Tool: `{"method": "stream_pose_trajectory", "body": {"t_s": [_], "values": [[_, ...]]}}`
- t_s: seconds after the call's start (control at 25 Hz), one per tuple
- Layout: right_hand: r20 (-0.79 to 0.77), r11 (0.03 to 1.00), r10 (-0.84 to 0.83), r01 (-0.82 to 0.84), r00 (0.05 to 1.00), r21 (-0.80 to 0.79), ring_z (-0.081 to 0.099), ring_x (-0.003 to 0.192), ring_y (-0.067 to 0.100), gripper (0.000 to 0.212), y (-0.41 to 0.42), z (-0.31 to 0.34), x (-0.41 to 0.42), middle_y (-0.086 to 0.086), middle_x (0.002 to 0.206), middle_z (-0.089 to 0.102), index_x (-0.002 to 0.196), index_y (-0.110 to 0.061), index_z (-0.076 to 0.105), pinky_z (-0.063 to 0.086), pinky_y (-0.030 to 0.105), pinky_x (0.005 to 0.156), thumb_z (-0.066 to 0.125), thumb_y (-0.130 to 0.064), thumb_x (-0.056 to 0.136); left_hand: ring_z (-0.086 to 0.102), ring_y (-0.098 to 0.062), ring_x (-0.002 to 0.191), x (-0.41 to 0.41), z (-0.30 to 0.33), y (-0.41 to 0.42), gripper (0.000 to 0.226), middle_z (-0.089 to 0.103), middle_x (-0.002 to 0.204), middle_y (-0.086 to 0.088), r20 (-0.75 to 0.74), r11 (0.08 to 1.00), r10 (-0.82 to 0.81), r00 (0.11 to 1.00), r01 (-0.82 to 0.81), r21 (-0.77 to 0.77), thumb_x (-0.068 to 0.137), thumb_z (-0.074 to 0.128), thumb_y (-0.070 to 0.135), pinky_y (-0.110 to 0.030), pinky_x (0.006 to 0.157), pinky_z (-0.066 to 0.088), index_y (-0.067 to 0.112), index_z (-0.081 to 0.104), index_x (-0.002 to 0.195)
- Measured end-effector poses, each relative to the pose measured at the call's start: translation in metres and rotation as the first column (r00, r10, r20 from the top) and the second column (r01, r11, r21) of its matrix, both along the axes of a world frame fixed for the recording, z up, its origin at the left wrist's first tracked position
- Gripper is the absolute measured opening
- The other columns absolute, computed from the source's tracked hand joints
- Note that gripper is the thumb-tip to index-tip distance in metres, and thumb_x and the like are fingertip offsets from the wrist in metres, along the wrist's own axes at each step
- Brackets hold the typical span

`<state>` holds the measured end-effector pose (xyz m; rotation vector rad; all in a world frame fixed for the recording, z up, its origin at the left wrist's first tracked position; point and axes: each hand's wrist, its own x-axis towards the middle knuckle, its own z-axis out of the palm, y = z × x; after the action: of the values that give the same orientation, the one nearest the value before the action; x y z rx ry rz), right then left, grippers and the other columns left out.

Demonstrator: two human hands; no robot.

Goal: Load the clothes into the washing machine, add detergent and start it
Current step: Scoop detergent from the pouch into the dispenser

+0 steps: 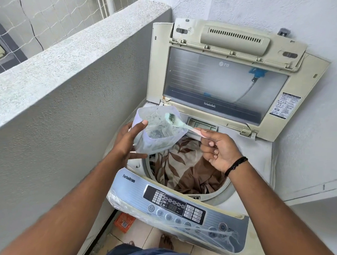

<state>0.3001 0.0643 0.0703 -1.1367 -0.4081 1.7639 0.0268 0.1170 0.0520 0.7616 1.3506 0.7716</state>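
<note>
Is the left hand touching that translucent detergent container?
Touching. The head view shows the left hand cupping the container, its thumb on the rim and its fingers underneath.

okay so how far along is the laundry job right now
Loading looks done: brown patterned clothes lie in the drum under the open lid. Detergent is in hand: the left hand holds a translucent container while the right hand pinches a scoop over it. Left: closing up and using the control panel.

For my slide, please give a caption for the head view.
Left hand holds detergent container, right hand lifts scoop above loaded washer drum.
</note>
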Motion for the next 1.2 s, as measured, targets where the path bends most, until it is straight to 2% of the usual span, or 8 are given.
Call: {"method": "stream_pose_trajectory", "body": {"t_s": [0.16, 0.36, 0.48, 0.56, 0.64, 0.72, 0.96, 1.2], "values": [[0.003, 0.993, -0.115, 0.115, 0.993, 0.029, 0.022, 0.034, 0.003, 0.031, 0.006, 0.000, 0.018, -0.009, 0.050, 0.030, 0.128, -0.009, 0.059, 0.015, 0.016, 0.032, 0.044, -0.012, 0.101, 0.061, -0.036, 0.120, 0.019, 0.000, 0.003, 0.114, 0.052, 0.144, -0.002, -0.031, 0.994, 0.108, 0.994, -0.107, 0.034, 0.046, 0.090, 0.074, -0.054, 0.071, 0.063, 0.040, 0.043, 0.144], [0.089, 0.962, -0.274, 0.271, 0.958, 0.044, 0.023, 0.034, 0.002, 0.029, 0.007, -0.023, 0.029, -0.008, 0.051, 0.033, 0.127, -0.007, 0.060, 0.018, 0.016, 0.031, 0.047, -0.010, 0.102, 0.055, -0.033, 0.124, 0.034, -0.006, 0.000, 0.099, 0.045, 0.146, -0.001, -0.089, 0.996, 0.093, 0.992, -0.091, 0.020, 0.065, 0.088, 0.061, -0.048, 0.068, 0.064, 0.036, 0.038, 0.147], [0.272, 0.917, -0.398, 0.393, 0.876, 0.074, 0.027, 0.037, 0.002, 0.029, 0.006, -0.053, 0.029, -0.007, 0.052, 0.040, 0.126, -0.005, 0.065, 0.020, 0.016, 0.033, 0.054, -0.006, 0.099, 0.053, -0.032, 0.126, 0.038, -0.014, -0.003, 0.101, 0.042, 0.150, -0.002, -0.128, 0.997, 0.079, 0.989, -0.077, 0.020, 0.066, 0.088, 0.061, -0.049, 0.068, 0.064, 0.037, 0.036, 0.149], [0.498, 0.892, -0.440, 0.427, 0.748, 0.147, 0.040, 0.041, 0.003, 0.028, 0.007, -0.065, 0.027, -0.004, 0.059, 0.054, 0.122, -0.005, 0.070, 0.030, 0.016, 0.039, 0.060, -0.005, 0.096, 0.053, -0.034, 0.125, 0.033, -0.016, -0.006, 0.100, 0.042, 0.149, -0.003, -0.130, 0.997, 0.076, 0.989, -0.074, 0.020, 0.064, 0.089, 0.061, -0.052, 0.069, 0.064, 0.038, 0.037, 0.146], [0.719, 0.914, -0.393, 0.332, 0.573, 0.234, 0.063, 0.070, 0.008, 0.028, 0.009, -0.076, 0.028, 0.004, 0.090, 0.073, 0.122, -0.006, 0.071, 0.045, 0.018, 0.063, 0.061, -0.006, 0.095, 0.055, -0.036, 0.124, 0.025, -0.017, -0.005, 0.095, 0.044, 0.147, -0.004, -0.141, 0.997, 0.076, 0.987, -0.075, 0.013, 0.063, 0.089, 0.062, -0.051, 0.068, 0.064, 0.040, 0.040, 0.140], [0.867, 0.956, -0.286, 0.179, 0.409, 0.231, 0.067, 0.099, 0.018, 0.031, 0.007, -0.084, 0.026, 0.006, 0.114, 0.072, 0.126, -0.008, 0.069, 0.045, 0.020, 0.080, 0.057, -0.009, 0.097, 0.056, -0.037, 0.123, 0.016, -0.020, -0.007, 0.097, 0.045, 0.145, -0.004, -0.135, 0.996, 0.087, 0.987, -0.087, 0.005, 0.059, 0.090, 0.065, -0.052, 0.070, 0.064, 0.041, 0.040, 0.139], [0.987, 0.980, -0.142, -0.132, 0.069, 0.150, 0.065, 0.107, 0.035, 0.040, 0.003, -0.103, 0.023, 0.017, 0.123, 0.069, 0.140, -0.015, 0.058, 0.053, 0.035, 0.089, 0.046, -0.012, 0.102, 0.060, -0.038, 0.121, 0.006, -0.024, -0.013, 0.105, 0.047, 0.147, -0.006, -0.107, 0.999, 0.040, 0.993, -0.041, -0.007, 0.049, 0.090, 0.069, -0.047, 0.067, 0.063, 0.044, 0.039, 0.138], [0.972, 0.970, -0.093, -0.240, -0.216, 0.040, 0.063, 0.094, 0.039, 0.045, 0.002, -0.105, 0.023, 0.016, 0.110, 0.065, 0.146, -0.019, 0.050, 0.049, 0.038, 0.070, 0.045, -0.010, 0.102, 0.060, -0.037, 0.122, 0.001, -0.029, -0.017, 0.100, 0.047, 0.147, -0.005, -0.110, 1.000, 0.027, 0.994, -0.028, -0.011, 0.055, 0.088, 0.067, -0.045, 0.066, 0.063, 0.044, 0.039, 0.138]]}}
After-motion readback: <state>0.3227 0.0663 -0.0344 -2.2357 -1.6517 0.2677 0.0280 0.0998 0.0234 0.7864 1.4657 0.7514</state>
